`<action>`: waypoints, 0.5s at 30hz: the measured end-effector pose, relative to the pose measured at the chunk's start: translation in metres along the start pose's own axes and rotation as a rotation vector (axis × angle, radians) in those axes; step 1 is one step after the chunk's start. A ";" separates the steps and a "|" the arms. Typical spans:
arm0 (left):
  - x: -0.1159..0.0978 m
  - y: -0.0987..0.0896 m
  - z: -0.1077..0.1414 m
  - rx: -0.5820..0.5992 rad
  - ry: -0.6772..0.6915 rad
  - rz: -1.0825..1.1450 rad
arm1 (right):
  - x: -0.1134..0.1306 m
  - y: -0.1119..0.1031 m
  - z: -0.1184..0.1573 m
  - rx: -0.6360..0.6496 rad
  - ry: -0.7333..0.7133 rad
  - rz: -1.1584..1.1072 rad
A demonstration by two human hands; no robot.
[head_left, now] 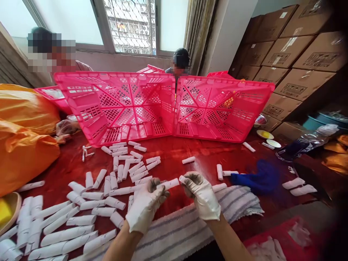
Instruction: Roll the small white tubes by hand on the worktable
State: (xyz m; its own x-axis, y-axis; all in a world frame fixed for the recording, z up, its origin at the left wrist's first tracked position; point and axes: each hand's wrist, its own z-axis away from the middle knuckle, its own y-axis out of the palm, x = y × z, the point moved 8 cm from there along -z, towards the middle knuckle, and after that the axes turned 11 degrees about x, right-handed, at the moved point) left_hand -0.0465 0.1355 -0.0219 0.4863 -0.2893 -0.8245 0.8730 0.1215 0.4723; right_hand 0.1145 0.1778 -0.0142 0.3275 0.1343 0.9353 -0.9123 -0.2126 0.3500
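Note:
My left hand, in a white glove with grey, worn fingertips, is closed on a white roll that points to the right. Close beside the roll's right end, my right hand, gloved the same way, pinches a small white piece between thumb and fingers; most of that piece is hidden. Both hands are above a striped towel at the red table's near side. Many white rolls lie on the table left of my hands, and a single roll lies beyond them.
Two pink baskets stand on their sides across the table. Orange bags are at left; a blue cloth, bottle and small dishes at right. Two people sit behind the baskets. Cartons are stacked at back right.

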 end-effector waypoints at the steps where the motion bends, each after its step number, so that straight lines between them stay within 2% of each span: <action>1: 0.006 0.004 0.005 0.001 -0.030 0.092 | 0.002 0.002 0.002 0.011 0.013 -0.017; 5: 0.015 0.013 0.015 -0.006 -0.062 0.215 | 0.013 -0.001 0.012 0.008 -0.019 0.074; 8: 0.016 0.011 0.019 -0.019 -0.037 0.125 | 0.023 -0.004 0.018 0.008 -0.098 0.189; 12: 0.014 0.018 0.026 0.097 0.036 -0.420 | 0.031 0.000 0.015 0.099 -0.060 0.402; 15: 0.013 0.019 0.034 0.093 0.074 -0.751 | 0.035 0.002 0.010 0.187 0.007 0.529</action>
State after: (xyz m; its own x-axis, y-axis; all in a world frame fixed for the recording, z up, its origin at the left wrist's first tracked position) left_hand -0.0247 0.1021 -0.0130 -0.2330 -0.1979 -0.9521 0.9655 -0.1639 -0.2022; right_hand 0.1261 0.1726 0.0200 -0.1656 -0.0306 0.9857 -0.8925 -0.4206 -0.1630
